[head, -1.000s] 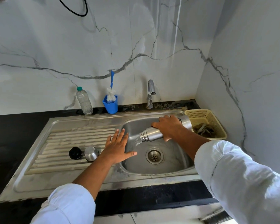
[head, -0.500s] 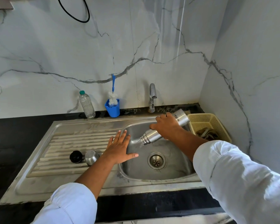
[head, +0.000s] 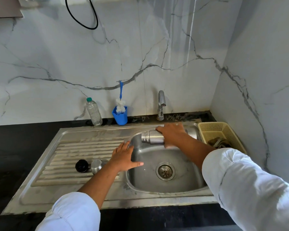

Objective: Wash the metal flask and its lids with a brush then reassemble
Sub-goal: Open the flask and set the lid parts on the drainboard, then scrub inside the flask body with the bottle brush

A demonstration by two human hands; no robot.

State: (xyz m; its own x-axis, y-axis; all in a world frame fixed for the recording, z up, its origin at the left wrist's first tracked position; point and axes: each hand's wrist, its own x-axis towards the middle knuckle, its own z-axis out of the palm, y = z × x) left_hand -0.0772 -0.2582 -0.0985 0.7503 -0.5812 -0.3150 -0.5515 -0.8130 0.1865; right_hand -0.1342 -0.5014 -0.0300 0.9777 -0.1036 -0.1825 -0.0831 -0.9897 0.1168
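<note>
1. The right hand [head: 173, 135] gripped the metal flask [head: 153, 137] round its middle and held it roughly level over the back of the sink [head: 148, 184], with its open mouth pointing left. The left hand [head: 123, 157] lay flat with its fingers spread on the rim between basin and draining board [head: 70, 147].
2. A wet steel body in a 1-handed grip could probably slip and drop into the basin, denting it or knocking the tap [head: 161, 104].
3. The 2 lids, a black lid [head: 81, 165] and a metal cap [head: 96, 166], sat side by side on the ribbed board close to the left forearm. A careless sweep of that arm might roll them off.
4. The brush [head: 121, 100] stood in a blue holder [head: 120, 116] against the wall, so fetching it would likely mean reaching past the flask.
5. The sink was stainless steel, stained, and set into a black worktop [head: 15, 147]. A plastic bottle [head: 94, 112] and a yellow basket [head: 212, 129] holding a cloth flanked it.
6. White marble-veined walls [head: 57, 55] met in a corner, and a black cable [head: 80, 19] looped above.
</note>
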